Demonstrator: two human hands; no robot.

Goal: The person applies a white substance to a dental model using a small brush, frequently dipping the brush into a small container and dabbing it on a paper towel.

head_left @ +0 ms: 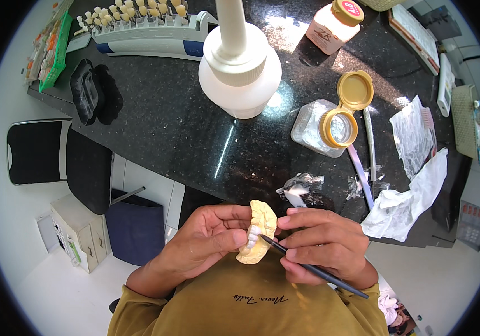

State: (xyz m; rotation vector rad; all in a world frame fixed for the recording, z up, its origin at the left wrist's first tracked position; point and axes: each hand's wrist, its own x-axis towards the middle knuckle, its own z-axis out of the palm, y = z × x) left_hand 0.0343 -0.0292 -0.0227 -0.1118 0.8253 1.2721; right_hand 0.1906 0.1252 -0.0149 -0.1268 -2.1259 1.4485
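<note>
My left hand (206, 246) grips a pale yellow dental cast (264, 218) with a row of white teeth (253, 236) along its inner side. My right hand (329, 246) holds a slim dark tool (318, 272), pen-like, with its tip at the white teeth; some of its fingers rest at or near the cast's right edge. Beyond the hands, on the black counter (156, 123), lie a crumpled clear wrapper (301, 190), an open jar of white powder (313, 129) with a yellow flip lid, and a lilac spatula (361, 176).
A large white pump bottle (240, 89) stands centrally. Behind are a tooth shade guide (150, 46), a green basket (53, 63), a black tray (85, 89) and a pink bottle (329, 33). White tissues (405, 204) lie right. A chair (86, 173) and small cabinet (77, 229) are left.
</note>
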